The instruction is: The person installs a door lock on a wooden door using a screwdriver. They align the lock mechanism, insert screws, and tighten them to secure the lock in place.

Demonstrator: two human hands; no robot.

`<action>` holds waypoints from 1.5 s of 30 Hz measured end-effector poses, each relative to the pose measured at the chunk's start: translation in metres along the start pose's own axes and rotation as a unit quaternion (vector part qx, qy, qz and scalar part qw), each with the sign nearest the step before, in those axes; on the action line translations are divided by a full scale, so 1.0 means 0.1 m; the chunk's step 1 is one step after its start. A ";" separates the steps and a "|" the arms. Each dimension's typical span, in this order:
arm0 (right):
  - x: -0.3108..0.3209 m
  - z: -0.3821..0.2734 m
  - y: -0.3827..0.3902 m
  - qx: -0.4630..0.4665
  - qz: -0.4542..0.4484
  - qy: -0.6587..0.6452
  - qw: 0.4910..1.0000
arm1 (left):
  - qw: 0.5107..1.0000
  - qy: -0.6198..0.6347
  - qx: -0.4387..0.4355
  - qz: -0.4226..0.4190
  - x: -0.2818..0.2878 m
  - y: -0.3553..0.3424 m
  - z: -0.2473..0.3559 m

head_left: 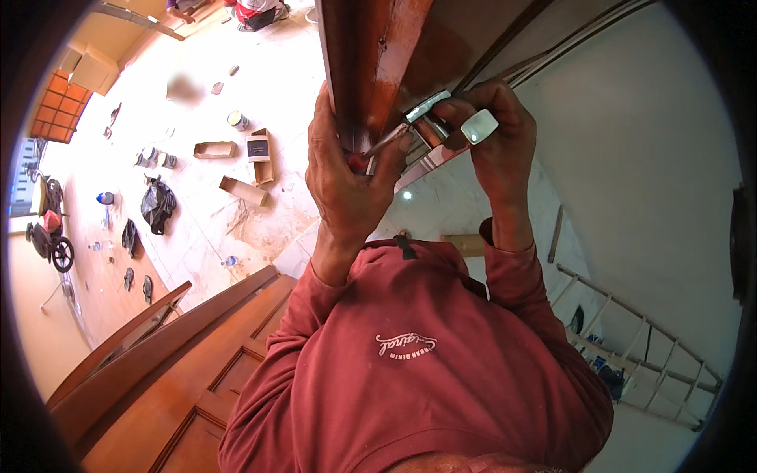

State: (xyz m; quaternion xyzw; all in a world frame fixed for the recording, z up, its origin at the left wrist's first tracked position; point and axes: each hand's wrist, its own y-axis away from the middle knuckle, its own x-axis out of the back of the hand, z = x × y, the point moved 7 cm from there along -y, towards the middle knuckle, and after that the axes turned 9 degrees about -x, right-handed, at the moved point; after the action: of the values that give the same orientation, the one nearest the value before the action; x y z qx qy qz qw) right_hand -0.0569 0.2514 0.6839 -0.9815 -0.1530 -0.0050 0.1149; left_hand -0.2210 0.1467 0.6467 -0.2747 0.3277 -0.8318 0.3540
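A dark varnished wooden door edge (390, 59) stands in front of me. On it sits a silver door handle (479, 126) with a shiny plate (427, 105). My right hand (505, 138) closes round this handle, fingers curled behind the plate. From the left, my left hand (343, 181) grips a screwdriver (386, 142), its red handle partly hidden in the palm. The shaft points toward the plate; whether its tip sits in a screw cannot be made out. My left fingers also lie along the wood.
Open cardboard boxes (244, 191), a paint can (237, 120) and a black plastic bag (158, 205) lie on the tiled floor at left. A panelled wooden door (229, 378) is at lower left, a ladder (643, 323) at right. Another person (256, 12) is at the far top.
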 end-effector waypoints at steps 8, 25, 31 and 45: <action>-0.07 -0.16 0.00 0.076 0.038 0.146 0.986 | 1.000 -0.003 0.022 0.016 -0.04 0.01 -0.02; -0.01 -0.34 -0.14 0.209 -0.076 0.299 0.928 | 0.994 0.094 0.043 0.037 -0.06 0.04 -0.01; -0.05 -0.39 -0.19 0.216 -0.073 0.302 0.925 | 0.996 0.069 0.051 0.036 -0.01 -0.09 -0.02; -0.11 -0.41 -0.15 0.267 -0.150 0.262 0.915 | 0.997 0.017 0.045 0.062 -0.05 -0.04 0.04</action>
State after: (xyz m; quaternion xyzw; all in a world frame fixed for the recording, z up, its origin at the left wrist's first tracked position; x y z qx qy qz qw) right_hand -0.0709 0.2527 0.7268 -0.8434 -0.2586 -0.2378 0.4065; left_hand -0.2171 0.1514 0.6511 -0.2233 0.3128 -0.8265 0.4114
